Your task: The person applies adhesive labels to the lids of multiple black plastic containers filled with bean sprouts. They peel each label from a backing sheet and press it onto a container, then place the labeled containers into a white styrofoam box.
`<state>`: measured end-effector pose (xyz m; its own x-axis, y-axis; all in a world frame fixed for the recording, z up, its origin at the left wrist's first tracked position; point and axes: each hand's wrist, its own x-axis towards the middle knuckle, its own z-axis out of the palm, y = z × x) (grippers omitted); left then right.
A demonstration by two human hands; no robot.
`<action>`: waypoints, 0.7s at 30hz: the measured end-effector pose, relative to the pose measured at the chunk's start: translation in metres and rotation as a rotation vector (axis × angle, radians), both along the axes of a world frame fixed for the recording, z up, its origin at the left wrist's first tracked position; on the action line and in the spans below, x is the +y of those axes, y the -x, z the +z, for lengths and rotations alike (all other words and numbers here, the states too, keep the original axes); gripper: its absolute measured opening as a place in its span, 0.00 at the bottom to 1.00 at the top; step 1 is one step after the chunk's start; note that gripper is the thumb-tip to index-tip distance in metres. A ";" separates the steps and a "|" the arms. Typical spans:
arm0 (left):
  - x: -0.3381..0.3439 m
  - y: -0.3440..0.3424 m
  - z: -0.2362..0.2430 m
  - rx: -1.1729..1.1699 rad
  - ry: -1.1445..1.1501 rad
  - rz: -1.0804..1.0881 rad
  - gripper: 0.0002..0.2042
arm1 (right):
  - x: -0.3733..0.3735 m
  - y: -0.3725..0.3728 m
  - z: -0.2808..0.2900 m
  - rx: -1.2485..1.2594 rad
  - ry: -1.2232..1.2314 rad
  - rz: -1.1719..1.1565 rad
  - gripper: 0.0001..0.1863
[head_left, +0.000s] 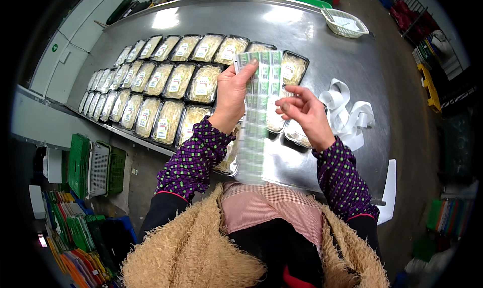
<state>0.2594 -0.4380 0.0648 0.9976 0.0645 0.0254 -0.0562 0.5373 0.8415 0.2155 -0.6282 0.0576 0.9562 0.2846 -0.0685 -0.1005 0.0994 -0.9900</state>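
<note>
My left hand (232, 89) grips the top of a long sheet of green and white labels (256, 117), its thumb on the front. The sheet hangs down over the table's near edge, its lower part smeared by motion. To the right of it is my right hand (306, 114), fingers loosely curled and apart, with no thing plainly visible between them. Behind and beside the sheet stand black trays of pale strands like bean sprouts (294, 69), partly hidden. To the left, wrapped trays (178, 81) lie in rows, most bearing a white and green label.
A steel table (352, 61) carries everything. Curled white backing strips (347, 112) lie right of my right hand. A white basket (344, 23) stands at the far right corner. Green crates (116, 169) and stacked coloured crates or boards (75, 232) stand on the floor at left.
</note>
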 end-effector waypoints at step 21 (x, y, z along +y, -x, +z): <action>0.032 0.056 -0.025 -0.722 -1.420 -0.291 0.15 | -0.006 -0.008 0.015 -0.555 0.574 0.509 0.08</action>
